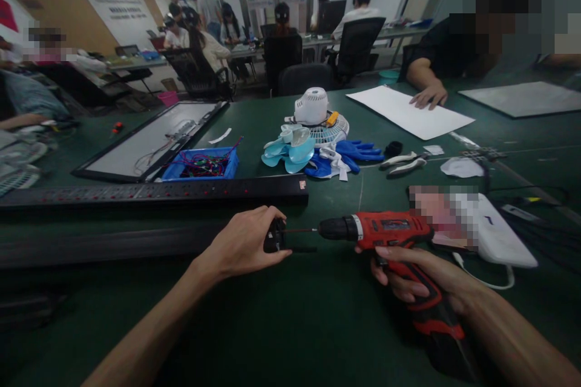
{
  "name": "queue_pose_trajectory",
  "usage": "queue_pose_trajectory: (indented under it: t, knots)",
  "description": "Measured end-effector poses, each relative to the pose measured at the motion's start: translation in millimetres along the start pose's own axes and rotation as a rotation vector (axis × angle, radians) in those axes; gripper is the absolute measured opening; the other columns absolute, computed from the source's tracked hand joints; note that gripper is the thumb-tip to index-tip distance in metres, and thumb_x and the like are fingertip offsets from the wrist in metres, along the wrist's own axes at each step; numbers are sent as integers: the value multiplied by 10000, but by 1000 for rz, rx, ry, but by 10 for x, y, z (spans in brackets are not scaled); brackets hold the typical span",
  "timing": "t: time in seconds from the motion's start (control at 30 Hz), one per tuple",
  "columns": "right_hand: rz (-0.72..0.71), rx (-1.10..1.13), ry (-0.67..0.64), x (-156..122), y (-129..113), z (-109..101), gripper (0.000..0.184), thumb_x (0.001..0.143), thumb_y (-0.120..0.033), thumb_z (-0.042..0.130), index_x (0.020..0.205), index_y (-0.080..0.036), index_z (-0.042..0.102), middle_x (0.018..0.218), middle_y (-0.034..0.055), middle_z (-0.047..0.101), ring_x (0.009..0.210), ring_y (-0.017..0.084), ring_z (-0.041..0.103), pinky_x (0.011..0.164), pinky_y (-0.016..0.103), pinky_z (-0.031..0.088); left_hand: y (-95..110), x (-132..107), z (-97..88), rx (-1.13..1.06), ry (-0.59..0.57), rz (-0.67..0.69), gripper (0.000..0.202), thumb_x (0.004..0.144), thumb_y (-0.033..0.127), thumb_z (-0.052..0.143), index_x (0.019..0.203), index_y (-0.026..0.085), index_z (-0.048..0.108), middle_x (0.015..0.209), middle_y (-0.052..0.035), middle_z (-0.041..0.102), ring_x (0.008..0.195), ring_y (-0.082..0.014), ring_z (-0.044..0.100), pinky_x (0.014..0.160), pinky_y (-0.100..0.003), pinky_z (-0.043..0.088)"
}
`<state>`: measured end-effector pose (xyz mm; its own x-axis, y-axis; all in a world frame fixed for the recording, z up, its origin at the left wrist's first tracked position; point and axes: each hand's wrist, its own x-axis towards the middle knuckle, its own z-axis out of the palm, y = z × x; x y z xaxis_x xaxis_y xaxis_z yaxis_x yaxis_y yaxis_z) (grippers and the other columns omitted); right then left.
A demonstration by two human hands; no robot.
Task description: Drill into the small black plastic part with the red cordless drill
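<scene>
My right hand (408, 278) is wrapped around the grip of a red and black cordless drill (394, 228), a finger near its trigger. The drill lies level, its thin long bit (299, 230) pointing left. My left hand (240, 239) is closed, thumb and fingers around a small black end piece (274, 236) at the right end of a long black bar (113, 245). The bit's tip reaches this piece; whether it sits in a screw cannot be seen. A thin dark strip (304, 249) shows just below the bit.
Behind lie a black socket strip (204, 190), a blue tray of wires (233, 163), a framed panel (131, 139), fan parts (290, 148), blue gloves (358, 150) and pliers (403, 161). A white power bank (503, 233) with cable is at right. Opposite, a person's hand (431, 94) rests on a white sheet.
</scene>
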<state>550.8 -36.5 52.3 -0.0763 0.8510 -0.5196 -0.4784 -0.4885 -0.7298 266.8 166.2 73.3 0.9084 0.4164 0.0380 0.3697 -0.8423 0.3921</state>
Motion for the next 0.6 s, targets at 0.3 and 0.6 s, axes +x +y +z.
queue_pose_trajectory:
  t: [0.3, 0.6]
  knots:
    - [8, -26, 46, 21, 2, -8, 275, 810, -418, 814, 932, -177, 764, 668, 45, 740, 319, 10, 360, 370, 140, 420, 24, 15, -28, -35, -20, -63, 488, 853, 539, 744, 1176, 224, 559, 1116, -59, 677, 983, -255, 671, 842, -396, 533]
    - [10, -49, 49, 13, 1, 19, 255, 811, -426, 802, 884, -182, 792, 648, 51, 732, 308, 13, 356, 370, 158, 421, 20, 9, -42, -54, -4, -33, 497, 835, 510, 777, 1186, 232, 559, 1118, -46, 673, 996, -246, 665, 861, -387, 529]
